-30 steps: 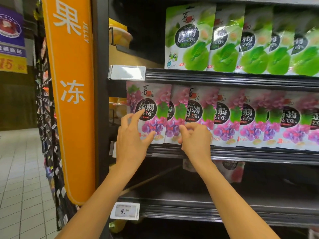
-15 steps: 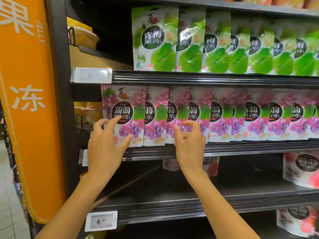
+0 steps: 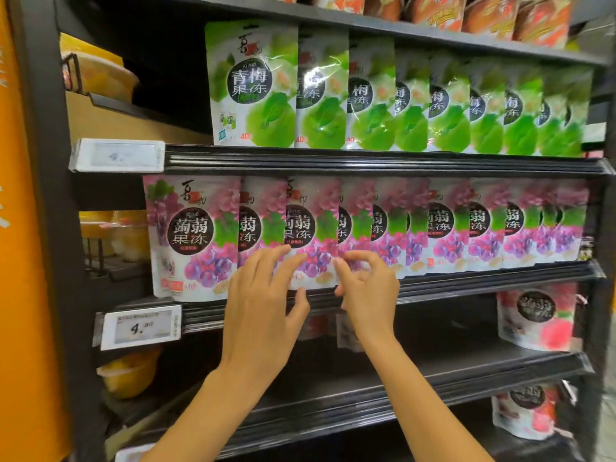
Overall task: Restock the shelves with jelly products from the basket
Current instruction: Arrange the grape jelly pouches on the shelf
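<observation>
A: Jelly pouches [image 3: 313, 228] line the middle shelf [image 3: 466, 281].
B: Our left hand [image 3: 263, 305] rests straight fingers on 1; our right hand [image 3: 370, 291] curls beside it, and we cannot tell its hold.

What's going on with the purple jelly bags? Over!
Left hand flat on purple jelly pouches. Right hand curled at a pouch edge, grip unclear. Row upright on shelf, nothing in the way. Over.
</observation>
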A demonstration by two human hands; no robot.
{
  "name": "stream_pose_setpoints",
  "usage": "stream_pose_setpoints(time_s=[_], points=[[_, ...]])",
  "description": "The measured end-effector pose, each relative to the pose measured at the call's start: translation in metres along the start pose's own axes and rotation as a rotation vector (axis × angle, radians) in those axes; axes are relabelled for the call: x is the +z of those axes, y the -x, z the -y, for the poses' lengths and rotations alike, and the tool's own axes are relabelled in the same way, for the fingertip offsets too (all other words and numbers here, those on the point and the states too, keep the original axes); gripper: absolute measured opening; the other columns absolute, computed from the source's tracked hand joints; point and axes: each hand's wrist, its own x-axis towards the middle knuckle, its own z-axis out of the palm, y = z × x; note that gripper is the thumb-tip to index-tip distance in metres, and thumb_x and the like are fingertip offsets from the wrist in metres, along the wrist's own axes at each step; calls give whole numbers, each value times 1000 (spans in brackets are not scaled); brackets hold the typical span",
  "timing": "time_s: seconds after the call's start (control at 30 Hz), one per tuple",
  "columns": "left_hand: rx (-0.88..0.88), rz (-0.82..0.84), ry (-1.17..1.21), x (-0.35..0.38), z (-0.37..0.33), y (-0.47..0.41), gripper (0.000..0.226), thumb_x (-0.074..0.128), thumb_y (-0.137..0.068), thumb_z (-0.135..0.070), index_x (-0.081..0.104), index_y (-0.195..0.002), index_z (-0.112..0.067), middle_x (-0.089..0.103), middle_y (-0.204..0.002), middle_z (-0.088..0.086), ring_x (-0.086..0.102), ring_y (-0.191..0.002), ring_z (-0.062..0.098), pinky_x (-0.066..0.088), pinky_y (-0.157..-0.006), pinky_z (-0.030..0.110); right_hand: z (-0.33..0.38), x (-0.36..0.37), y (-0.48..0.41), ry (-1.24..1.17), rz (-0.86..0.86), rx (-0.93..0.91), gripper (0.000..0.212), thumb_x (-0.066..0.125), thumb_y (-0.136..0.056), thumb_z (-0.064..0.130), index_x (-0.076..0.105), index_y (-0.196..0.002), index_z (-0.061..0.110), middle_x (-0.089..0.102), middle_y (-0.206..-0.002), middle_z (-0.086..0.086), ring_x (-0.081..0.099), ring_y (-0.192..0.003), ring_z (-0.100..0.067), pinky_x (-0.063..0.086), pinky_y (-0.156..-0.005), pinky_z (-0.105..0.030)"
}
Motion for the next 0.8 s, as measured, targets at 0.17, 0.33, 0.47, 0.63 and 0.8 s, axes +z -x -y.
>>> stream_pose_setpoints(time_s=[0.17,0.33,0.47,0.63,0.8], points=[[39,42,-5,31,-29,-6,39,70,-84,-13,65,-122,-20,58,-130,-1,50,-127,22,43,-105,43,-10,-26,-20,-30,-24,52,22,62,-94,33,64,-109,17,64,-50,-4,59,-41,-17,53,-51,-33],[-32,70,-51,64,-58,-11,37,65,-88,-20,63,-125,-21,56,-133,-3,46,-130,22,41,-105,43,-21,-45,-48,-21,189,61,17,67,-92,28,72,-96,13,62,-44,-4,56,-32,-14,47,-39,-21],[-141,64,-119,88,-84,-14,35,63,-89,-21,63,-124,-23,53,-135,1,41,-134,26,40,-106,45,-33,-57,-62,-90,311,44,13,63,-95,26,71,-99,16,63,-47,-4,56,-33,-16,46,-39,-23],[-223,-80,-219,104,-100,-14,37,66,-84,-15,64,-121,-20,54,-133,1,42,-130,27,40,-106,46,-54,-81,-83,-151,192,-26,12,61,-95,31,62,-103,23,63,-48,-2,57,-38,-11,52,-50,-34],[-226,-72,-242,111,-110,-16,35,67,-84,-19,66,-118,-20,56,-130,0,44,-128,26,40,-105,48,-60,-90,-93,-54,346,-29,22,59,-96,28,59,-74,28,62,-43,-2,54,-30,-10,51,-48,-26]])
